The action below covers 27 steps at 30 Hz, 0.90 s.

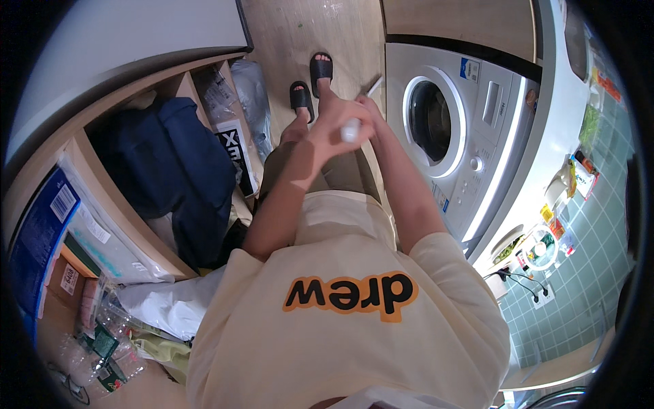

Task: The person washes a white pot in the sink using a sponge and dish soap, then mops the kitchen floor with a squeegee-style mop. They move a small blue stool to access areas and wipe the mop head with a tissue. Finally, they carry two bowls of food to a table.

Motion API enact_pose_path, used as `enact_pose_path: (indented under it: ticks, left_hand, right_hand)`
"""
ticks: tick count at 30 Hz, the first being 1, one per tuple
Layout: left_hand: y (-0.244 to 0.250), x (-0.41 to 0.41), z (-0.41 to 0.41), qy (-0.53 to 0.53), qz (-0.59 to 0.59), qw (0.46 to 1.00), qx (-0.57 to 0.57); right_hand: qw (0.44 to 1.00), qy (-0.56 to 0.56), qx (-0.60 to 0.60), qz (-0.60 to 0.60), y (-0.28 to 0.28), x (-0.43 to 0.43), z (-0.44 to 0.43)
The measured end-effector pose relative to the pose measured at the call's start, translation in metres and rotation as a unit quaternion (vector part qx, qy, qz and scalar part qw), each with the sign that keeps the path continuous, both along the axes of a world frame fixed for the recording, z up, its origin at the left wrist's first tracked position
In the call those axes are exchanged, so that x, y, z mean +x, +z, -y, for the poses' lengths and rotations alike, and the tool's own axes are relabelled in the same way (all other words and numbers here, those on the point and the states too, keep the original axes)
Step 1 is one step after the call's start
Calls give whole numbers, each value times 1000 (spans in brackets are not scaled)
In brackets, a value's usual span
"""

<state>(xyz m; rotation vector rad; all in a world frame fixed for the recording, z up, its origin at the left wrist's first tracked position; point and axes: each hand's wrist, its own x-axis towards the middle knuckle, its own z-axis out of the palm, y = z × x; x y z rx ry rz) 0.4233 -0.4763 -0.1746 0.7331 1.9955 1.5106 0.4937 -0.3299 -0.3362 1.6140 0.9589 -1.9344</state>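
Observation:
Both hands are close together in front of my thighs. My left hand [340, 120] is closed around a white handle [350, 131] whose rounded end points up at the camera. Just beyond it and to its right, my right hand [372, 113] grips a thin white stick [375, 87] that sticks out towards the washing machine. The fingers hide the middle, so I cannot tell whether handle and stick are one object.
A front-loading washing machine [472, 128] stands right, under a white counter [549, 128] bearing food packets and dishes. Left is a wooden shelf unit [127, 214] with dark blue fabric [179, 148], bags and plastic bottles. My feet in black slippers [321, 71] are on the wood-look floor [281, 30].

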Motion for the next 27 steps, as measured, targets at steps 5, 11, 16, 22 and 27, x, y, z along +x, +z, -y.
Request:
enact_pose_path:
  ticks: [5,11,16,22,27]
  left_hand:
    - [-8,-51,29,110,23,988,107]
    - [24,-66,29,96,96,986,98]
    - [35,-71,-3,133,19,991,10]
    - [11,-87,-51,117,80,990,1]
    - [-1,-99,-59,173,48,984,-20]
  right_hand:
    - [984,26,-164,-64,-14,-89,19]
    - [989,51,-101,-96,28,-139,23]
    - [994,58,-60,-67,20,-166,-17]
    - [990,137,24,0,-18,-172,-94]
    - [988,153,-32,14,-27,-190,-98]
